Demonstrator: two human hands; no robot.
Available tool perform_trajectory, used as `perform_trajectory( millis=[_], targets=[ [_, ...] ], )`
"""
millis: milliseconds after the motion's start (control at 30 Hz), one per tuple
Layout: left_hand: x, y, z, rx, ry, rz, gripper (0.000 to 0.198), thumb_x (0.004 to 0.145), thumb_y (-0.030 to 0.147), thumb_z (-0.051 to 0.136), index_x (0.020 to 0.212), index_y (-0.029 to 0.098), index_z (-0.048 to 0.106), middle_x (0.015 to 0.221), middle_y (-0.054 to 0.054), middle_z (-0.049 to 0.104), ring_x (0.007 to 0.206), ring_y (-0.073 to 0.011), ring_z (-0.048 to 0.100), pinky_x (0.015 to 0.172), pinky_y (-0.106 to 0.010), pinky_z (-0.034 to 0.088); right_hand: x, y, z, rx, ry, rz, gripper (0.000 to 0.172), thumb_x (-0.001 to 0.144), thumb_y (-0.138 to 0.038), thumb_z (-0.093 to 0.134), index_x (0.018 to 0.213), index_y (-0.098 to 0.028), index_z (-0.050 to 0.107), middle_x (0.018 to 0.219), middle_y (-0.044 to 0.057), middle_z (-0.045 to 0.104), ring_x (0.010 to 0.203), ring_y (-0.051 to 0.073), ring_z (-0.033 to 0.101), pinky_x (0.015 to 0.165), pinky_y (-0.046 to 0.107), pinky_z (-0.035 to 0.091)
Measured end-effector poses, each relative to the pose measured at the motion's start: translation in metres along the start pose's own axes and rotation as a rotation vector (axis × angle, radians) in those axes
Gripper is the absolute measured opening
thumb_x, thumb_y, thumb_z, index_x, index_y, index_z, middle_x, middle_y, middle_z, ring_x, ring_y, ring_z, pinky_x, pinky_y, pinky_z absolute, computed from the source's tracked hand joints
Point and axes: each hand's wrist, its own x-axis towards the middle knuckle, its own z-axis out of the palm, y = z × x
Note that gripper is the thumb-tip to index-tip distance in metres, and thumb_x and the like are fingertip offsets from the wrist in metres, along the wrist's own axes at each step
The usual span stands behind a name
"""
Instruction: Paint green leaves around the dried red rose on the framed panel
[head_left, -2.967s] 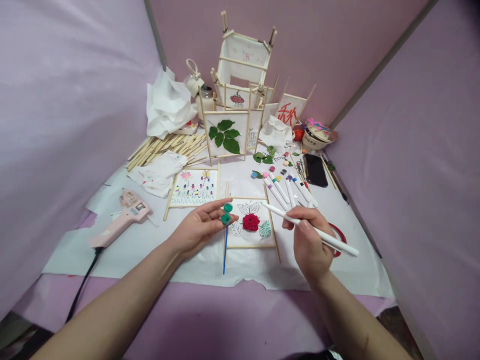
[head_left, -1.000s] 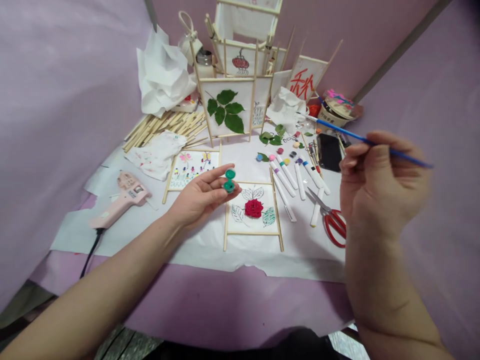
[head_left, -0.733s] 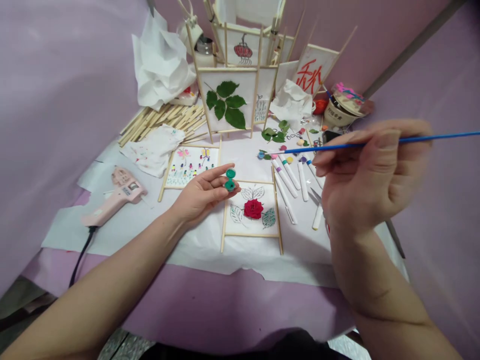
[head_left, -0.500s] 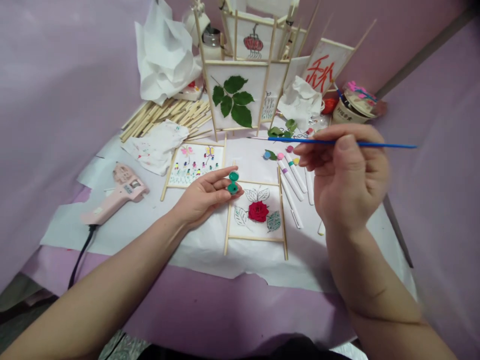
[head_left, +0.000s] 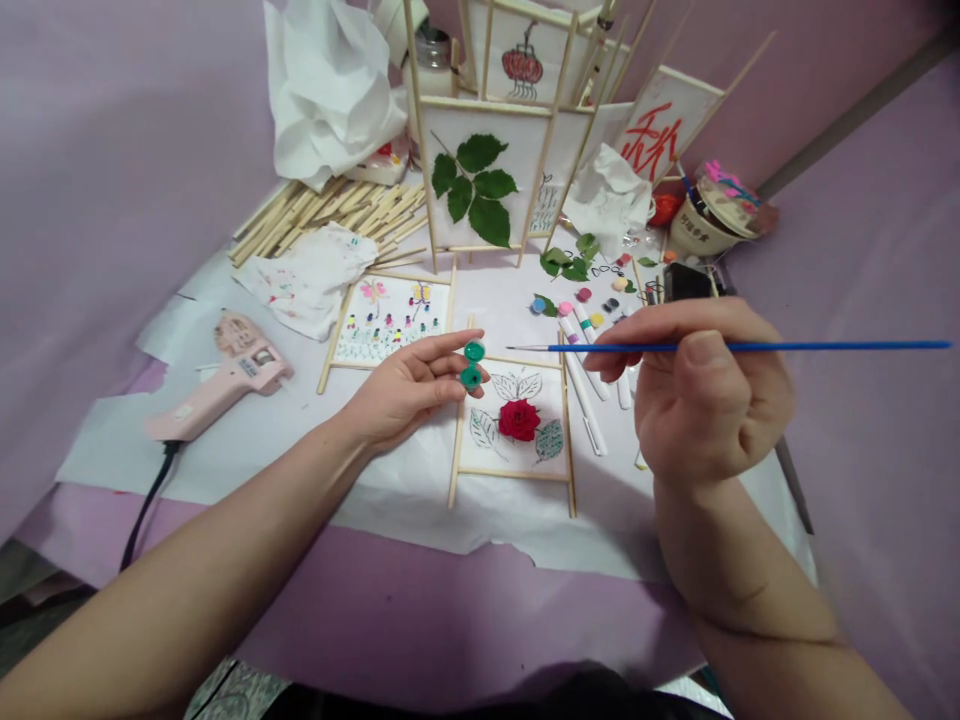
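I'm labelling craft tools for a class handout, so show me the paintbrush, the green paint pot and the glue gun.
Paintbrush (head_left: 847, 346): head view, on its blue handle.
Green paint pot (head_left: 470, 377): head view, on the cup below its open lid.
Glue gun (head_left: 201, 405): head view, on its pink grip.

From here I see a slim blue paintbrush (head_left: 780, 346) held almost level in the right hand (head_left: 712, 400), its fine pale tip pointing toward the left hand (head_left: 416, 385). At that hand's fingertips is a small green paint pot (head_left: 470, 377), open. Between and below the hands lies a stick-framed white panel (head_left: 514, 463), a red rose among outlined leaves, the rightmost filled with green.
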Motion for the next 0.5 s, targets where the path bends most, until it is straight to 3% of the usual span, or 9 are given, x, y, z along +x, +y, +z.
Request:
perform_trajectory(
  millis=[267, 500],
  targets=[
    [-0.001, -0.003, -0.002, 0.069, -0.068, -0.061, 0.052, 0.067, 0.014, 0.092, 0.116, 0.032, 0.083, 0.087, 0.0, 0.071, 0.086, -0.0164, 0.073, 0.081, -0.03, 0.058, -0.01, 0.008, 0.003, -0.102, -0.136, -0.093, 0.026, 0.104, -0.028, 0.049, 0.095, -0.025, 0.073, 0.074, -0.001, 0.071, 0.062, 0.014, 0.067, 0.057, 0.032, 0.054],
    [-0.002, -0.003, -0.001, 0.092, -0.052, -0.079, 0.054, 0.066, 0.014, 0.092, 0.117, 0.029, 0.082, 0.087, 0.0, 0.072, 0.089, -0.0171, 0.072, 0.085, -0.032, 0.057, -0.011, 0.017, 0.005, -0.203, -0.27, -0.109, 0.025, 0.104, -0.025, 0.048, 0.094, -0.022, 0.071, 0.076, 0.0, 0.074, 0.067, 0.015, 0.069, 0.066, 0.033, 0.055]
  ],
)
